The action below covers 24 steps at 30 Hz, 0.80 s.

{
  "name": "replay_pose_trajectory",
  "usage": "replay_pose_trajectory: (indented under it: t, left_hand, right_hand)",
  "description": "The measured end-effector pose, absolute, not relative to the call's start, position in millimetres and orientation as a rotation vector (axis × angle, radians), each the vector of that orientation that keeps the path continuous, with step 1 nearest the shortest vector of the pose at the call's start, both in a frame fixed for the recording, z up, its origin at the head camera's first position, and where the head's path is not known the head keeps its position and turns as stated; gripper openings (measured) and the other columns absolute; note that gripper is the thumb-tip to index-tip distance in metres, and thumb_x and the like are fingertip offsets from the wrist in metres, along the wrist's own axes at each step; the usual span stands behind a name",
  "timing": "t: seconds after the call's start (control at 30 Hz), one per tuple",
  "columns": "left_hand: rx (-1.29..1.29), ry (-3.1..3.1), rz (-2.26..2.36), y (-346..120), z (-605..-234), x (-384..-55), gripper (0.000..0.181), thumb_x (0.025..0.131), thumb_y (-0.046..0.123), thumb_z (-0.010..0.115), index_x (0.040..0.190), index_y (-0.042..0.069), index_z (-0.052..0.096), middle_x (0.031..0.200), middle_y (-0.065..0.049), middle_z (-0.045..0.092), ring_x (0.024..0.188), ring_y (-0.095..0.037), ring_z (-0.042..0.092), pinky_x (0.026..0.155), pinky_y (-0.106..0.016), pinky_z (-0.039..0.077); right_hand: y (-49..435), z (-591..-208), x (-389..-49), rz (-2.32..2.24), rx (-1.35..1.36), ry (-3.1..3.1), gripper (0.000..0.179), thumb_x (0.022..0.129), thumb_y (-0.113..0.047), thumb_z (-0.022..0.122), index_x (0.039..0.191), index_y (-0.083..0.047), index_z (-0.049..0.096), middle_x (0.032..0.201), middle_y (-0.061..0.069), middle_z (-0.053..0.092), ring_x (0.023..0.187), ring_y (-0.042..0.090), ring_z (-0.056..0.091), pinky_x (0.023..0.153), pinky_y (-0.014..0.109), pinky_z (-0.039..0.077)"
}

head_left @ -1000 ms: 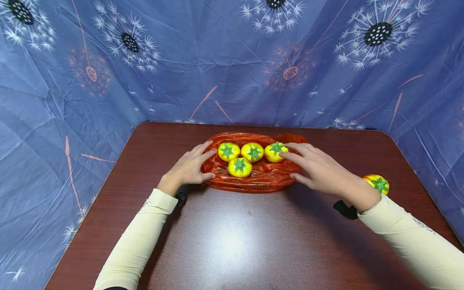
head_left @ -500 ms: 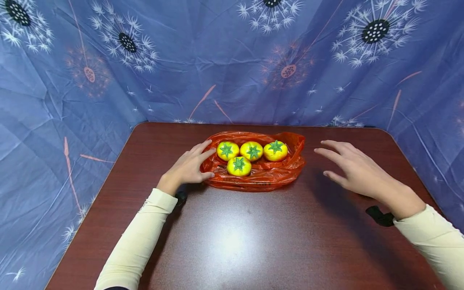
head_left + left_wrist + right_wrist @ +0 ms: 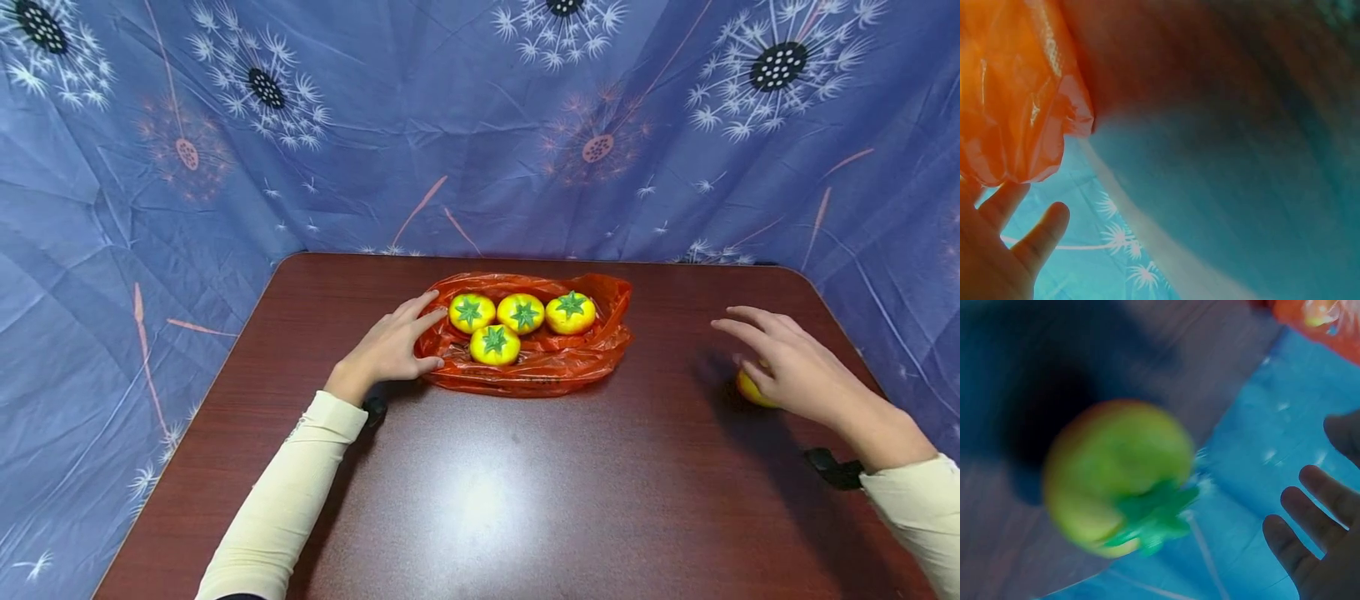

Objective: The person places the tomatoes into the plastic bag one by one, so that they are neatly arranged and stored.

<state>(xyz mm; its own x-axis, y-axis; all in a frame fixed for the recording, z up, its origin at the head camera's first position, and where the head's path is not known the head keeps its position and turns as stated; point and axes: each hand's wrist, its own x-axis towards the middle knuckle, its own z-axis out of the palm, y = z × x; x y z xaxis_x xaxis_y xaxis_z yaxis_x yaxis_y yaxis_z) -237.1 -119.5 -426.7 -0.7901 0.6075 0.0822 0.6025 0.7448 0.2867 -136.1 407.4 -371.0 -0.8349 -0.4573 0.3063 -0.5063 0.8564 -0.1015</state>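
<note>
A red plastic bag (image 3: 573, 364) lies spread on the table, with several yellow persimmon-like fruits with green leafy tops resting in it, one of them a fruit (image 3: 494, 345) in front. My left hand (image 3: 386, 346), fingers spread and relaxed, is at the bag's left edge; in the left wrist view its fingertips meet the orange-looking plastic (image 3: 1010, 94). Over to the right, my right hand (image 3: 802, 371) hovers with extended fingers above a single fruit (image 3: 752, 390), partly hiding it. The right wrist view shows this fruit (image 3: 1110, 462) blurred, apart from the fingers.
The brown table (image 3: 480, 467) has a bright light reflection near its front. A blue curtain (image 3: 480, 150) with dandelion prints hangs behind and at both sides. A dark wrist strap piece (image 3: 834, 468) hangs below the right wrist.
My right hand has left the fruit at the bag's right end and moved right, to above the lone fruit. The bag's right edge now shows. My left hand has stayed put.
</note>
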Motion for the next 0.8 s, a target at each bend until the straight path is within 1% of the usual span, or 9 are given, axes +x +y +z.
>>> replay_pose_trajectory:
  t: [0.13,0.23,0.3,0.4,0.5,0.67,0.8]
  left_hand:
    - [1.011,2.918,0.481,-119.2,-428.1,-237.8,0.079,0.082,0.042,0.071,0.15,0.01,0.044,0.166,-0.012,0.022,0.149,-0.036,0.031,0.117,-0.055,0.033]
    - [1.009,2.917,0.487,-119.3,-429.5,-239.1,0.079,0.082,0.041,0.072,0.15,0.01,0.044,0.166,-0.012,0.022,0.149,-0.036,0.03,0.118,-0.053,0.032]
    - [1.005,2.917,0.491,-119.6,-430.3,-239.9,0.079,0.082,0.041,0.072,0.15,0.01,0.044,0.166,-0.011,0.022,0.149,-0.035,0.03,0.119,-0.053,0.032]
    - [1.004,2.92,0.497,-119.9,-431.1,-239.8,0.079,0.082,0.041,0.072,0.15,0.01,0.044,0.166,-0.012,0.022,0.149,-0.035,0.03,0.118,-0.054,0.032]
    - [1.003,2.919,0.502,-120.0,-431.4,-239.5,0.08,0.082,0.041,0.072,0.15,0.011,0.044,0.166,-0.012,0.022,0.149,-0.035,0.029,0.118,-0.055,0.032]
    - [0.995,2.921,0.496,-120.3,-432.2,-240.2,0.08,0.082,0.042,0.071,0.15,0.011,0.044,0.166,-0.011,0.021,0.149,-0.035,0.03,0.117,-0.056,0.033]
    - [0.993,2.922,0.491,-120.3,-432.5,-240.9,0.08,0.082,0.043,0.072,0.15,0.012,0.044,0.166,-0.01,0.021,0.149,-0.035,0.03,0.118,-0.055,0.033]
  right_hand:
    - [425.7,-380.5,-130.3,0.251,0.651,-2.843,0.063,0.073,0.013,0.067,0.133,-0.005,0.056,0.136,0.027,0.05,0.113,0.045,0.047,0.087,0.055,0.037]
    - [437.3,-387.3,-126.3,0.271,0.61,-2.873,0.063,0.073,0.016,0.062,0.132,-0.003,0.056,0.136,0.028,0.05,0.112,0.046,0.047,0.088,0.056,0.036]
    - [443.4,-391.1,-124.8,0.287,0.612,-2.856,0.063,0.069,0.019,0.056,0.129,-0.002,0.058,0.133,0.028,0.052,0.112,0.047,0.048,0.091,0.055,0.035]
    - [451.5,-397.4,-123.2,0.281,0.629,-2.833,0.068,0.062,0.021,0.05,0.125,-0.002,0.061,0.128,0.026,0.056,0.108,0.046,0.051,0.09,0.052,0.034]
    - [458.5,-402.8,-121.4,0.256,0.64,-2.837,0.07,0.059,0.02,0.051,0.124,-0.002,0.06,0.127,0.025,0.056,0.105,0.045,0.051,0.088,0.052,0.034]
    - [467.8,-411.1,-118.8,0.228,0.631,-2.871,0.068,0.06,0.018,0.054,0.125,0.0,0.058,0.126,0.026,0.055,0.103,0.046,0.051,0.085,0.054,0.036]
    - [472.0,-416.8,-117.8,0.181,0.651,-2.887,0.073,0.057,0.017,0.059,0.127,-0.003,0.057,0.125,0.025,0.055,0.098,0.044,0.056,0.077,0.051,0.041]
